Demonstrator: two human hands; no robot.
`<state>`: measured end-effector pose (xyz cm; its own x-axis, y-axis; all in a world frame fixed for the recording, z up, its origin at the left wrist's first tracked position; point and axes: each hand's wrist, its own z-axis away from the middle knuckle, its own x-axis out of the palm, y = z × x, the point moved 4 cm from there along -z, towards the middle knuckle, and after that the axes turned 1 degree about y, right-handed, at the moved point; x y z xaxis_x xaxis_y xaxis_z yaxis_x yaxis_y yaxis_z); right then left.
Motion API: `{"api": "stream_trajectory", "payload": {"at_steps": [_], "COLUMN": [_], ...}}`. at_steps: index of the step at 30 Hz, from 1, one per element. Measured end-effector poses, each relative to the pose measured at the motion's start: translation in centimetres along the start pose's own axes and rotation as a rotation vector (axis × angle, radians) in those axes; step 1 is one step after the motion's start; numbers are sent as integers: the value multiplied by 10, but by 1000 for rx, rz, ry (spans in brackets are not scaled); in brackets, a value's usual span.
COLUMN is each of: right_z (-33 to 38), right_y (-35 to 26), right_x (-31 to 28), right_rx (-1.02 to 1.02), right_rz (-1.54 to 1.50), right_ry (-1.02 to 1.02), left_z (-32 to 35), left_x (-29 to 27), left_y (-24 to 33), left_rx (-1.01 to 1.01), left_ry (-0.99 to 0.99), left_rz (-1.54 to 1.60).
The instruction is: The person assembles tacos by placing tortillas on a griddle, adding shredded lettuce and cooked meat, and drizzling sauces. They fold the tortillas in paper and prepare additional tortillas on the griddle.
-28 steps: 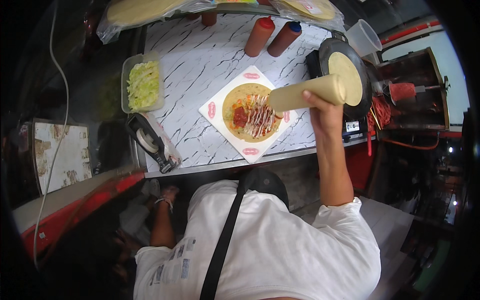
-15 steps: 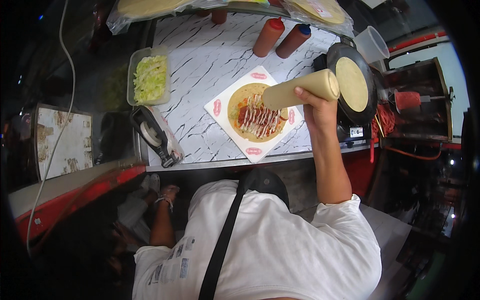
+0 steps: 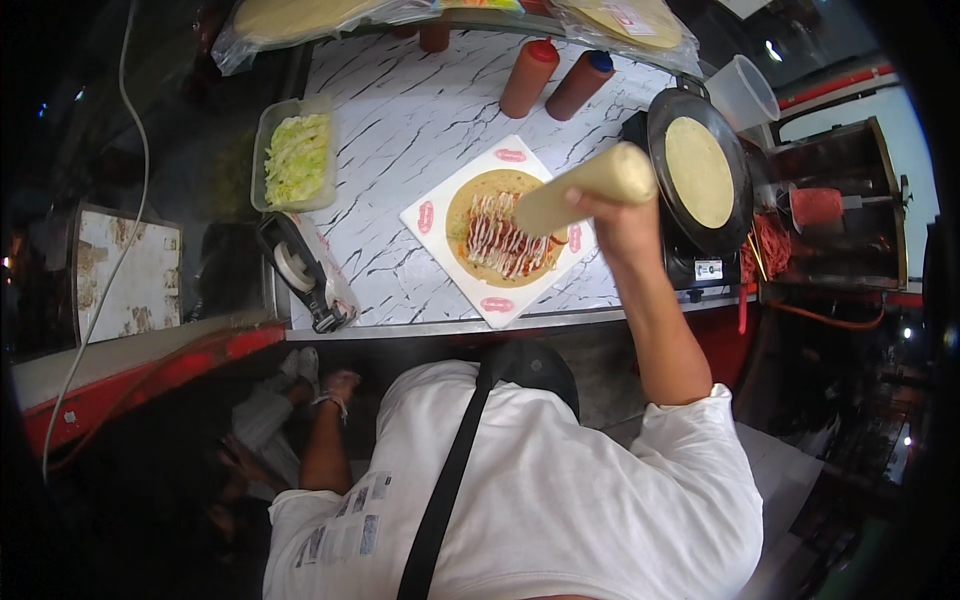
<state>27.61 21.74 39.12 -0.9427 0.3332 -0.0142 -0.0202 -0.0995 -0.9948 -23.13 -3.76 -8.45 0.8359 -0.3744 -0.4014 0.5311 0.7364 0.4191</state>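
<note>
My right hand (image 3: 612, 222) is wrapped round a pale cream squeeze bottle (image 3: 600, 180), tilted with its narrow end down to the left. Beneath it lies a round flatbread (image 3: 490, 182) on a square white paper sheet (image 3: 497, 305) with pink printed marks. The flatbread carries a red filling (image 3: 500, 235) striped with white sauce, with pale green shreds at its left side. The bottle hides part of the flatbread's right side. Below the counter's front edge, my left hand (image 3: 340, 387) hangs in dim light with a band at the wrist; its fingers are hard to make out.
Shredded lettuce fills a clear tub (image 3: 258, 160) at left; a tape dispenser (image 3: 300, 275) stands below it. Red-capped (image 3: 528, 80) and blue-capped sauce bottles (image 3: 580, 88) stand at the back. To the right, a black pan (image 3: 740, 215) holds another flatbread (image 3: 698, 172). Bagged flatbreads (image 3: 625, 22) line the far edge.
My right hand and the squeeze bottle have shifted slightly left. More white stripes show across the filling's left part. The left hand looks unmoved.
</note>
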Motion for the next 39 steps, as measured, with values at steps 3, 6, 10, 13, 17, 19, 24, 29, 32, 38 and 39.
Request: {"api": "stream_trajectory", "payload": {"at_steps": [3, 6, 10, 13, 17, 19, 24, 29, 32, 38, 39], "right_z": [13, 8, -21, -34, -45, -62, -128, -166, -178, -110, -82], "right_y": [-10, -50, -81, -4, 92, 104, 105, 128, 136, 120, 111], "right_x": [1, 3, 6, 48, 109, 140, 192, 204, 199, 140, 117], "right_rx": [79, -137, -458, -96, 273, 306, 606, 554, 531, 551, 519], "right_rz": [42, 80, -164, -273, -575, -832, -1198, -1141, -1056, -688, -556], "right_ry": [-67, -261, -343, -149, -126, -163, -182, -83, -151, -283, -394], "left_z": [-2, -7, -20, -20, -10, -4, 5, 18, 30, 122, 143], "left_x": [7, 7, -2, -4, -9, -15, -30, -36, -33, -39, -42], "left_y": [9, 16, 33, 56, 47, 35, 5, -2, 34, 186, 219], "left_rx": [-13, -36, -3, 321, 113, 75, 39, 18, 235, 128, 118], "left_ry": [-68, -101, -70, -56, -39, -21, -8, 40, -32, -716, -769], "left_rz": [-2, -59, -79, -245, -75, -62, -173, -166, -348, -264, -119]}}
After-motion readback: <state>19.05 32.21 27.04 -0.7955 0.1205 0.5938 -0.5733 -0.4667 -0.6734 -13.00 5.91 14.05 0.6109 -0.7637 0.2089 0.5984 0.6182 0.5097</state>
